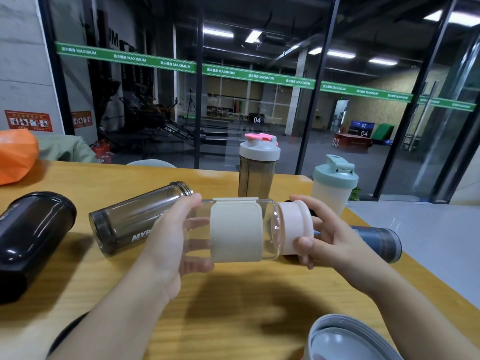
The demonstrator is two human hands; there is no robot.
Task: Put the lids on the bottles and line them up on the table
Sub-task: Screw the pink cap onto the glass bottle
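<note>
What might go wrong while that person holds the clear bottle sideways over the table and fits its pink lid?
The clear bottle is held in the air, so it could slip from the left hand while the right hand grips the pink lid. A crooked lid might jam. The smoky bottle and blue bottle lie sideways nearby and could roll if bumped.

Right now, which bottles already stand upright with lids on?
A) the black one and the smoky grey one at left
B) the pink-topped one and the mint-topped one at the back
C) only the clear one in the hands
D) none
B: the pink-topped bottle and the mint-topped bottle stand capped at the table's far edge; the others lie sideways.
</note>
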